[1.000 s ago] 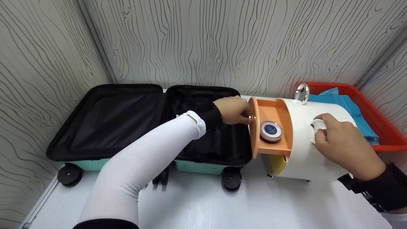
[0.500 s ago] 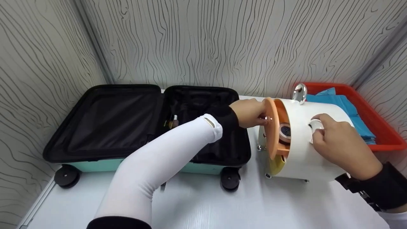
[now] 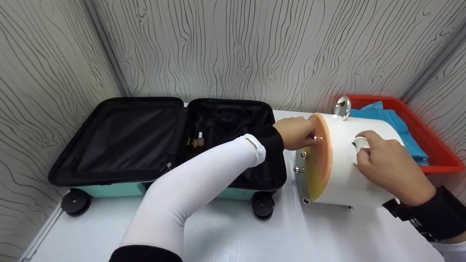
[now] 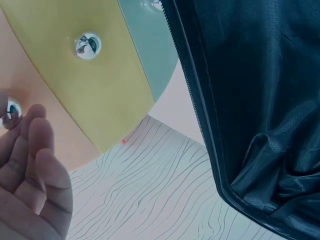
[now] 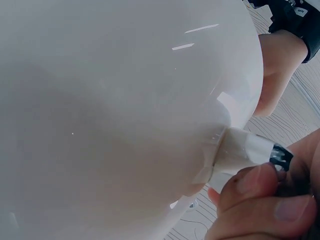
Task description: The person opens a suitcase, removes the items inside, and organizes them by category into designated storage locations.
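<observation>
Since half a second ago the orange drawer front (image 3: 326,160) has slid in until its curved edge meets the white cabinet (image 3: 347,160), and the left hand (image 3: 295,133) has travelled right along with it. Nearest lies the left arm's smooth white sleeve (image 3: 204,185), creased at the elbow, with a slit by the cuff and a matte black strap (image 3: 271,142) beyond it. The left hand pinches a shiny, ball-shaped knob (image 3: 319,139) on the orange front, its fingers bent. The right hand (image 3: 393,160) has thumb and fingers closed round a glossy white peg (image 3: 361,143) that stands out from the cabinet's rounded, polished shell. Beside the orange panel are smooth yellow (image 4: 107,85) and pale green (image 4: 142,50) ones with mirror-like round knobs. The cabinet stands on the pale, faintly grained desk (image 3: 247,236). To its left an open suitcase (image 3: 127,142) shows soft, wrinkled black lining, a mint shell and black disc wheels; a small white-capped bottle (image 3: 200,141) lies inside. Behind the cabinet, a red plastic basket (image 3: 442,160) holds crinkled blue packets (image 3: 404,129). Farthest are pale wall panels (image 3: 225,54) with wavy dark wood-grain lines.
</observation>
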